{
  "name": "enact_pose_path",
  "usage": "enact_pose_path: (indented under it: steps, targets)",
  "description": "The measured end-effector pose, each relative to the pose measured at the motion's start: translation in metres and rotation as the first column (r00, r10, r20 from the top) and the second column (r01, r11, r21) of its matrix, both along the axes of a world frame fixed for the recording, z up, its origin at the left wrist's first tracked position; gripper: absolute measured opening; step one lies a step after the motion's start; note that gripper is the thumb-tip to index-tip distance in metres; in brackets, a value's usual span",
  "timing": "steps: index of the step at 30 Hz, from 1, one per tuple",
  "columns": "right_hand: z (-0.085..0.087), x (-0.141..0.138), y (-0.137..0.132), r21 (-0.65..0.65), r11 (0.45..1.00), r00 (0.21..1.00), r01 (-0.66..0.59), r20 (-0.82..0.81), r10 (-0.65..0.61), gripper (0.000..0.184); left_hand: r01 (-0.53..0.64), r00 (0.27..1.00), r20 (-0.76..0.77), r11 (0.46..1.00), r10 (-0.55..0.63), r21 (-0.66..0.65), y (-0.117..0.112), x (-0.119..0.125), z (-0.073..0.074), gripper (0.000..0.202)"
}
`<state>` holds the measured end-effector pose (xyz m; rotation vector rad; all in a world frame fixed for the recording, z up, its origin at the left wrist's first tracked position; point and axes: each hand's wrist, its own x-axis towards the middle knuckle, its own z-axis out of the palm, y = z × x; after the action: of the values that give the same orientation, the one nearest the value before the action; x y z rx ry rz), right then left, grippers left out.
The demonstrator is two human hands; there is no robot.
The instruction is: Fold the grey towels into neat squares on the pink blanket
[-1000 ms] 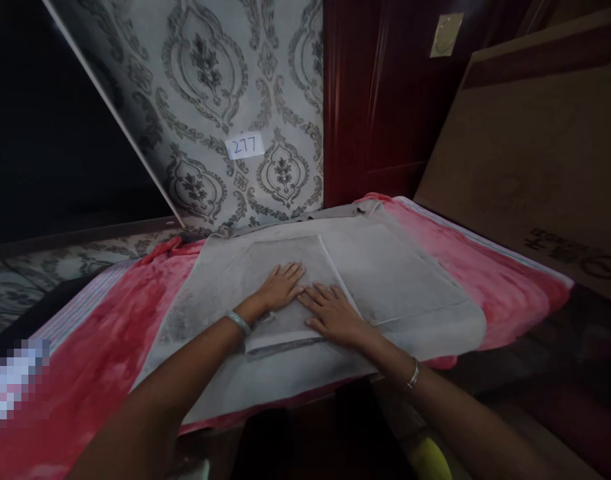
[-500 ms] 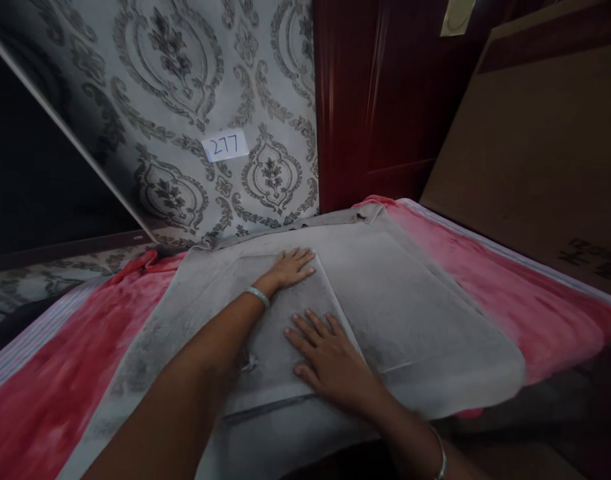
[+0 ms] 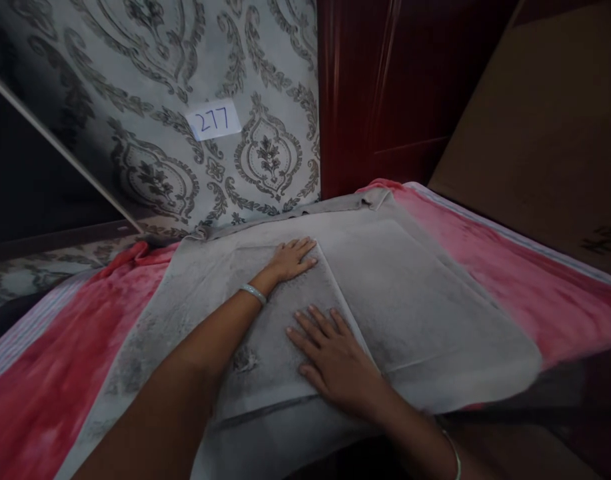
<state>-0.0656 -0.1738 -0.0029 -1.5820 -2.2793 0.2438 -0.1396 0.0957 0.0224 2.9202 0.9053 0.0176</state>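
Note:
My left hand (image 3: pixel 291 259) lies flat with its fingers stretched out near the far right corner of a folded grey plush cloth (image 3: pixel 270 313). Closer to me, my right hand (image 3: pixel 335 357) rests palm down on the same cloth by its right edge, fingers spread. The fold makes a neat four-sided panel with a straight right edge. A small dark scuffed patch shows beside my left forearm. Under it spreads a larger grey plush cover (image 3: pixel 420 293); I cannot tell whether the two are one piece. Neither hand grips anything.
A red and pink blanket (image 3: pixel 525 260) lies beneath the grey cover on both sides. Behind stands a patterned wall with a paper label (image 3: pixel 214 120) reading 277. A dark red door (image 3: pixel 375 87) and a large cardboard box (image 3: pixel 550 120) stand at the back right.
The view has tilted down slightly, so the wall label sits higher. Both hands stay flat on the folded cloth in nearly the same places.

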Motion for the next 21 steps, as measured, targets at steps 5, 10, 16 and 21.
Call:
enact_pose_path:
  steps: [5,10,16,21]
  targets:
    - [0.002,-0.001,0.001,0.028,0.999,0.999,0.021,0.045,-0.022,0.057,-0.031,0.999,-0.022,0.999,0.031,0.015,-0.010,0.004,0.007,0.069]
    - [0.003,-0.001,-0.002,0.046,0.999,0.996,0.026,0.083,-0.029,0.055,-0.070,0.997,-0.018,0.997,0.070,0.029,-0.030,-0.007,0.021,0.065]
    - [0.028,0.009,0.022,-0.011,1.000,0.997,0.003,0.077,-0.002,0.046,0.009,0.997,0.071,0.998,-0.004,-0.065,-0.038,-0.072,0.040,0.061]
    - [0.046,0.008,0.077,0.072,0.997,0.997,0.005,0.075,-0.011,0.054,-0.129,0.991,0.027,0.992,0.129,-0.006,-0.034,-0.103,0.032,0.058]
